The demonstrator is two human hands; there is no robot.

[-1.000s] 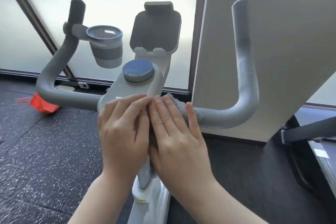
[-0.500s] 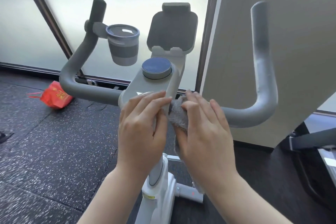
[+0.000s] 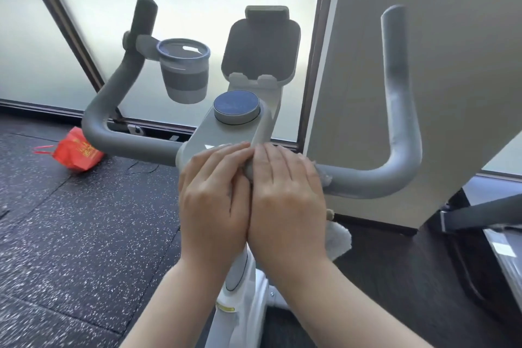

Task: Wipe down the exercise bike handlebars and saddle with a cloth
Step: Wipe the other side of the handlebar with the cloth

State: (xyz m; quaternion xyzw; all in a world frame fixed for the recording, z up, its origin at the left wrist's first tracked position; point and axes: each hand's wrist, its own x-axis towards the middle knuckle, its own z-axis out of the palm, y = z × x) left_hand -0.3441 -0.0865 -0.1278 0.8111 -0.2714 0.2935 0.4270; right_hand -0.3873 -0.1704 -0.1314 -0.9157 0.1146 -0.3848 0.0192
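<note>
The cloth [image 3: 337, 237] is lying under the right hand [image 3: 285, 195] at the middle of the handlebars [image 3: 367, 181], where the right bar meets the centre housing; a fluffy grey edge is peeking out past the fingers on the bar and a tail is hanging down near the wrist. The right hand is pressing flat on it, fingers straight and close together. The left hand [image 3: 211, 200] is lying right beside it on the housing, fingers straight and touching the right hand's; whether it is touching any cloth I cannot tell.

Half a second ago the right hand's fingers were bunching the cloth up clear of the bar; now they are flattened over it again, much as a second ago. That reads as the cloth being regathered and pressed back down, probably ready for a stroke out along the right bar. Both upright bar ends seem yet to be done, and the saddle is not showing.

Beyond the hands, the round dial [image 3: 236, 107], the tablet holder [image 3: 261, 45] and the cup holder [image 3: 183, 73] are standing further off. A red bag [image 3: 77, 151] is lying on the speckled floor [image 3: 70, 234] far left.
</note>
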